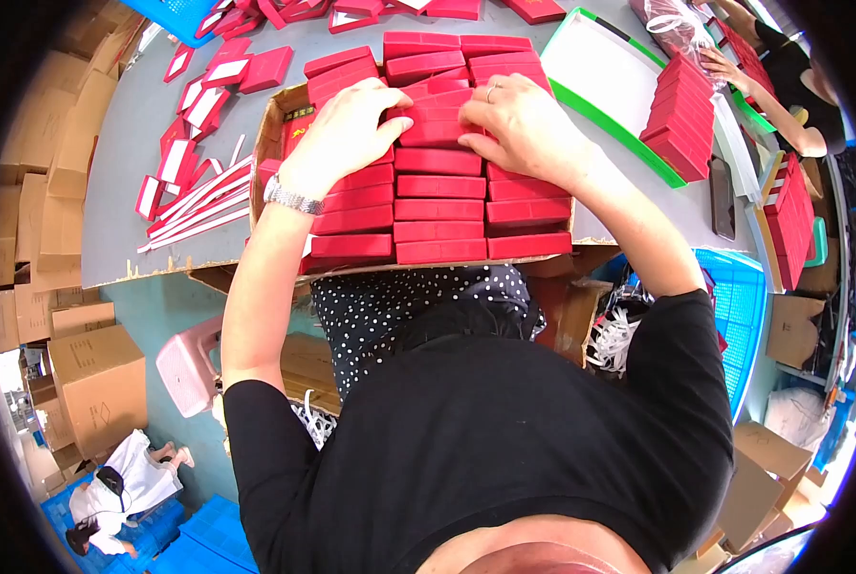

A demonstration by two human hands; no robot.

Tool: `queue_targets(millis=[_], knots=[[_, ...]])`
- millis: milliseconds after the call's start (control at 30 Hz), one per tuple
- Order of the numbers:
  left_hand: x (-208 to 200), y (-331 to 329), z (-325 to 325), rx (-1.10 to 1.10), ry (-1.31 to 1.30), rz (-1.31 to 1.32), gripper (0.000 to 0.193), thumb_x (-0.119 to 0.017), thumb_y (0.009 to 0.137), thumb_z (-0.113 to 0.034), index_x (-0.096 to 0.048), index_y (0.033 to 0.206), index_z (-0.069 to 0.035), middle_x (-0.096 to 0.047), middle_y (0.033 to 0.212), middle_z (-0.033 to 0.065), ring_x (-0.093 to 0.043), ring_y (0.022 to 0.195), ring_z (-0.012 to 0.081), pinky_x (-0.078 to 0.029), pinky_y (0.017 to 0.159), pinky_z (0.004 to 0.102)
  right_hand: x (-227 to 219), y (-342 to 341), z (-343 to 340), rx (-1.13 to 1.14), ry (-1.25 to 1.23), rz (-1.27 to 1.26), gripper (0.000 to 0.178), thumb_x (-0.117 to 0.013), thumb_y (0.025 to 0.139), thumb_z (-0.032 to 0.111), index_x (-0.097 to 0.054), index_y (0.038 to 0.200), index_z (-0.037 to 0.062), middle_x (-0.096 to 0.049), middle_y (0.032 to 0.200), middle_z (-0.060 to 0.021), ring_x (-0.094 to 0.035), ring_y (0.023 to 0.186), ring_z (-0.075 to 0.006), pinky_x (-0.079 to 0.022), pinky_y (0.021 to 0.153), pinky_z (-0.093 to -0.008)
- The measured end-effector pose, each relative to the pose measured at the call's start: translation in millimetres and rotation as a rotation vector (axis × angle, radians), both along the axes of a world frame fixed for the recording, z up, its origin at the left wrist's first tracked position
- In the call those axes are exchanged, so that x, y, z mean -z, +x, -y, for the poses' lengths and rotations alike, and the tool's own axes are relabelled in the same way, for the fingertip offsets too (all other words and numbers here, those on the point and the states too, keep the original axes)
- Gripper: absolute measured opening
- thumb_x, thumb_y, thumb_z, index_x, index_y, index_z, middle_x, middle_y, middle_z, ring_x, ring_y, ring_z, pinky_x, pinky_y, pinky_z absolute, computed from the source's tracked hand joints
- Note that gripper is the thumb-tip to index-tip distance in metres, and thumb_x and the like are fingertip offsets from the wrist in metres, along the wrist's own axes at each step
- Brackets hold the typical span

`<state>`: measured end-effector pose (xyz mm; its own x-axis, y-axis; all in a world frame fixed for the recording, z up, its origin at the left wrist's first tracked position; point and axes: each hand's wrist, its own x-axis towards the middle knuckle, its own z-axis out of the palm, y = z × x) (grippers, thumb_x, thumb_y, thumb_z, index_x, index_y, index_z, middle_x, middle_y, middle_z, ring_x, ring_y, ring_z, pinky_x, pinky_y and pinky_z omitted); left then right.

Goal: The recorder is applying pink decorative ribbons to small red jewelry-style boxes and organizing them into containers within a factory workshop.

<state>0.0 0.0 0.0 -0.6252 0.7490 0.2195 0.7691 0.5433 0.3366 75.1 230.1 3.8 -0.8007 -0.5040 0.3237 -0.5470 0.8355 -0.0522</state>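
Several flat red boxes [439, 209] stand in tight columns inside an open brown cardboard carton [268, 139] at the front of the table. My left hand [356, 124], with a metal watch [294, 195] on its wrist, rests over the left column, thumb and fingers bent toward the middle. From the other side my right hand [526, 124], wearing a ring, reaches in with curled fingers. Between the two hands lies a red box [432, 127] of the middle column, gripped at its two ends. Both palms partly cover the boxes beneath.
Loose red boxes [267, 69] and red-and-white strips [203, 203] lie on the grey table at left. A green-rimmed white tray [595, 67] with a row of red boxes [681, 120] stands right, near a phone [723, 197]. A co-worker's hand [724, 69] is beyond. Blue crate [734, 297] below.
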Motion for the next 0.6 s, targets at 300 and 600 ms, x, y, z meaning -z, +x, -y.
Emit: queue_targets(millis=[300, 600], knots=[[6, -4, -8, -0.082, 0.165, 0.072, 0.020, -0.065, 0.082, -0.011, -0.061, 0.101, -0.005, -0.062, 0.085, 0.0101, -0.064, 0.080, 0.0235, -0.051, 0.073, 0.0337, 22, -58, -13, 0.066, -0.368, 0.057, 0.014, -0.065, 0.082, 0.015, -0.066, 0.093, 0.0061, -0.065, 0.088, -0.0115, -0.062, 0.087, -0.0272, -0.050, 0.079, -0.0363], [14, -32, -13, -0.109, 0.096, -0.084, 0.017, -0.068, 0.081, -0.013, -0.065, 0.095, -0.005, -0.063, 0.084, 0.0087, -0.062, 0.077, 0.0225, -0.049, 0.071, 0.0333, 23, -92, -14, 0.069, -0.278, 0.190, 0.013, -0.067, 0.080, 0.017, -0.068, 0.087, 0.0064, -0.065, 0.085, -0.0096, -0.061, 0.085, -0.0259, -0.048, 0.079, -0.0366]])
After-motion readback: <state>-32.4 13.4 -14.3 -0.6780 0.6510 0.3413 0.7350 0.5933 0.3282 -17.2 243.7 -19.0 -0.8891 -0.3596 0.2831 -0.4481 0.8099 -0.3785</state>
